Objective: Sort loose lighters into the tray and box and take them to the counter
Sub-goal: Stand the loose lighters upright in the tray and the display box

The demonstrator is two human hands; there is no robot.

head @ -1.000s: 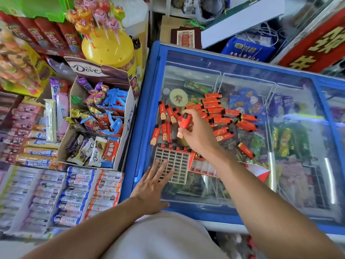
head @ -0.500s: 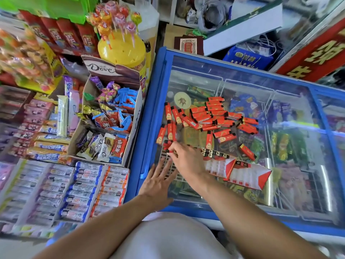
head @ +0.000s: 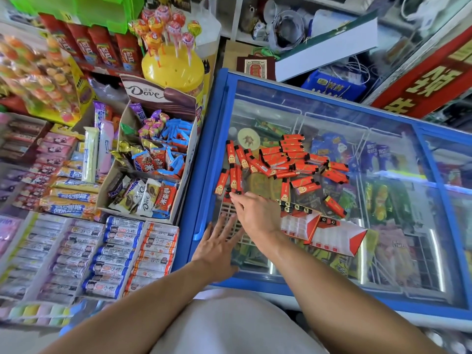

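Observation:
Several loose red lighters [head: 286, 159] lie scattered on the freezer's glass lid [head: 383, 251]. A white grid tray [head: 231, 227] sits on the glass near the front left, mostly covered by my hands. Several lighters stand in a row [head: 293, 206] along its far edge, black tops up. A red and white box [head: 334, 235] lies open to the tray's right. My left hand [head: 217, 247] rests flat with spread fingers on the tray's near edge. My right hand [head: 258, 213] reaches over the tray, its straight fingertips touching a lighter [head: 226, 196] standing at the far left corner.
The blue freezer frame [head: 204, 175] borders the glass on the left. Beside it stand a Dove chocolate box [head: 150, 162], a yellow lollipop stand [head: 173, 67] and racks of candy rolls [head: 115, 259]. A red sign [head: 429, 77] is at the back right.
My right hand carried a lighter down from the pile to the tray's far left corner and no longer holds it up. The left hand stayed flat on the tray.

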